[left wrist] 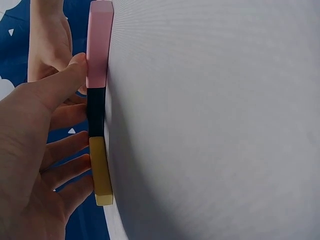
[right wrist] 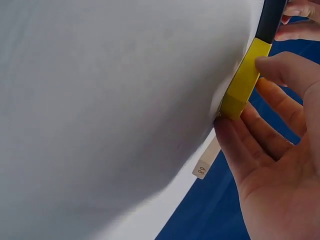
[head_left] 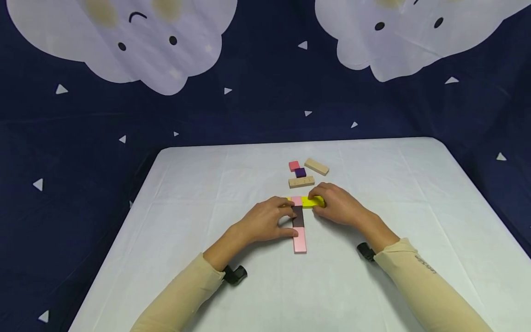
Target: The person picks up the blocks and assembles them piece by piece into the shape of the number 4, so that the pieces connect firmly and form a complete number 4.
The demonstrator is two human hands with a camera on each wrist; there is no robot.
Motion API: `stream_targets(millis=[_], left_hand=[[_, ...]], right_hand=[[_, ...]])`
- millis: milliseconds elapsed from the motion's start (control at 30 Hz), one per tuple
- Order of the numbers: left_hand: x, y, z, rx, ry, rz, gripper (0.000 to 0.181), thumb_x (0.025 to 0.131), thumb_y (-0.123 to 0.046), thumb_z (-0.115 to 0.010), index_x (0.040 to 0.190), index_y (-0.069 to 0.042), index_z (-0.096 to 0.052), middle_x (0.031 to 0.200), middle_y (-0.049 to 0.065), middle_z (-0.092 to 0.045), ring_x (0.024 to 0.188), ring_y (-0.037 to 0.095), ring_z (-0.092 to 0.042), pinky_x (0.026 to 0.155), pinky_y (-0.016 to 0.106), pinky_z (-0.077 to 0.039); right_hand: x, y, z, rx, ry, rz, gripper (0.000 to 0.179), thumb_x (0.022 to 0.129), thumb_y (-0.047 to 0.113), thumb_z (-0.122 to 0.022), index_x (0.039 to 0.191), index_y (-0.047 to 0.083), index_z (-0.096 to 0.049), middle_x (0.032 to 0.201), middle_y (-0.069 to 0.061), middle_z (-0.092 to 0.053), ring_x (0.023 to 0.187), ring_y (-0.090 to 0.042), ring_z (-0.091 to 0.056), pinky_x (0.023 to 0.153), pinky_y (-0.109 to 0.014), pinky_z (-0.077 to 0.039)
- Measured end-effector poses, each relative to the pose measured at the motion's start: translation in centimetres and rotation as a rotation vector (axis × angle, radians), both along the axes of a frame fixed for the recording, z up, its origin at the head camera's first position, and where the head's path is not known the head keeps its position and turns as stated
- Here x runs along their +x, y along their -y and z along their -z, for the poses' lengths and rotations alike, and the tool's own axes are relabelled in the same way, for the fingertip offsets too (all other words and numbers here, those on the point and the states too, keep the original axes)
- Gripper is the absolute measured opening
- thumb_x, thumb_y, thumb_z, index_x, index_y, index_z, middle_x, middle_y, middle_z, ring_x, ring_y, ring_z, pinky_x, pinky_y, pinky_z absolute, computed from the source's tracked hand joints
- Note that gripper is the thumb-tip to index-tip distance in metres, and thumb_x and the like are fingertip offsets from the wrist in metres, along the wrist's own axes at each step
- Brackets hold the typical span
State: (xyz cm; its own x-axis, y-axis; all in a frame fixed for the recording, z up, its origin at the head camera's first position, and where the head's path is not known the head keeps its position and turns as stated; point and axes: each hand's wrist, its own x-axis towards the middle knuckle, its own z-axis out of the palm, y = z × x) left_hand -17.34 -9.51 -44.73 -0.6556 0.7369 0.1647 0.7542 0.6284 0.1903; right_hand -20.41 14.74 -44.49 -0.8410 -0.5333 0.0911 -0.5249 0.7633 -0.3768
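Observation:
Flat coloured blocks lie on the white table in a T shape. Its stem is a long pink block (head_left: 299, 244) and a dark block (head_left: 298, 220). A small light pink block (head_left: 296, 201) tops the stem, between a yellow block (head_left: 308, 203) on the right and another yellow block (left wrist: 100, 167), mostly hidden in the head view. My left hand (head_left: 267, 219) rests spread fingertips on the stem and the left yellow block, thumb at the long pink one. The right hand (head_left: 338, 203) pinches the right yellow block (right wrist: 246, 75), thumb on top and fingers around its end.
Beyond the T lie a red-pink cube (head_left: 293, 165), a dark purple cube (head_left: 300, 172) and two wooden blocks, one angled (head_left: 317, 166) and one nearer (head_left: 301, 182). A dark blue cloth with clouds (head_left: 265, 110) hangs behind the white table (head_left: 207, 170).

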Motion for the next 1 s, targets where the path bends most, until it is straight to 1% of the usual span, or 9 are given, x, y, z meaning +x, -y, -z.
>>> stream_targets(millis=[100, 233, 367, 633, 767, 1000], left_hand=[[0.0, 0.0, 0.0, 0.010, -0.006, 0.004, 0.051, 0.073, -0.064, -0.055, 0.103, -0.024, -0.065, 0.120, 0.000, -0.051, 0.112, 0.015, -0.043, 0.084, 0.036, -0.043], [0.0, 0.0, 0.0, 0.011, -0.012, 0.005, 0.051, 0.073, -0.064, -0.055, 0.102, -0.024, -0.065, 0.120, 0.000, -0.051, 0.112, 0.015, -0.042, 0.083, 0.036, -0.044], [0.0, 0.0, 0.0, 0.005, -0.010, 0.001, 0.051, 0.073, -0.065, -0.055, 0.102, -0.024, -0.064, 0.120, -0.001, -0.051, 0.112, 0.014, -0.042, 0.082, 0.036, -0.044], [0.0, 0.1, 0.1, 0.016, -0.016, 0.007, 0.050, 0.073, -0.064, -0.055, 0.100, -0.024, -0.065, 0.120, 0.000, -0.051, 0.113, 0.015, -0.043, 0.083, 0.035, -0.043], [0.0, 0.1, 0.2, 0.033, -0.019, 0.018, 0.049, 0.073, -0.063, -0.056, 0.100, -0.024, -0.065, 0.119, 0.000, -0.051, 0.112, 0.014, -0.043, 0.082, 0.035, -0.044], [0.0, 0.2, 0.2, 0.042, -0.001, 0.025, 0.047, 0.074, -0.062, -0.056, 0.100, -0.025, -0.064, 0.120, -0.001, -0.050, 0.113, 0.015, -0.042, 0.081, 0.036, -0.044]], right_hand=[[0.2, -0.1, 0.0, 0.003, -0.029, 0.004, 0.033, 0.077, 0.027, -0.065, 0.108, 0.017, -0.061, 0.107, 0.002, -0.053, 0.103, -0.018, -0.046, 0.091, -0.040, -0.036], [0.7, -0.1, -0.2, 0.010, -0.067, 0.017, 0.042, 0.079, 0.034, -0.063, 0.117, 0.019, -0.057, 0.115, 0.000, -0.050, 0.107, -0.018, -0.044, 0.091, -0.039, -0.037], [1.3, 0.1, -0.3, 0.003, -0.065, 0.009, 0.044, 0.078, 0.038, -0.064, 0.117, 0.020, -0.057, 0.116, 0.002, -0.049, 0.107, -0.016, -0.043, 0.090, -0.040, -0.037], [2.1, 0.9, -0.2, -0.034, -0.087, -0.098, 0.039, 0.077, 0.040, -0.065, 0.110, 0.020, -0.061, 0.110, 0.006, -0.049, 0.105, -0.013, -0.043, 0.088, -0.037, -0.037], [2.6, 1.3, -0.2, -0.035, -0.106, -0.127, 0.040, 0.075, 0.043, -0.066, 0.107, 0.020, -0.063, 0.110, 0.009, -0.048, 0.107, -0.011, -0.041, 0.088, -0.036, -0.037], [3.5, 2.0, -0.3, 0.000, -0.128, -0.186, 0.050, 0.075, 0.049, -0.063, 0.114, 0.018, -0.061, 0.118, 0.002, -0.048, 0.112, -0.012, -0.038, 0.088, -0.036, -0.038]])
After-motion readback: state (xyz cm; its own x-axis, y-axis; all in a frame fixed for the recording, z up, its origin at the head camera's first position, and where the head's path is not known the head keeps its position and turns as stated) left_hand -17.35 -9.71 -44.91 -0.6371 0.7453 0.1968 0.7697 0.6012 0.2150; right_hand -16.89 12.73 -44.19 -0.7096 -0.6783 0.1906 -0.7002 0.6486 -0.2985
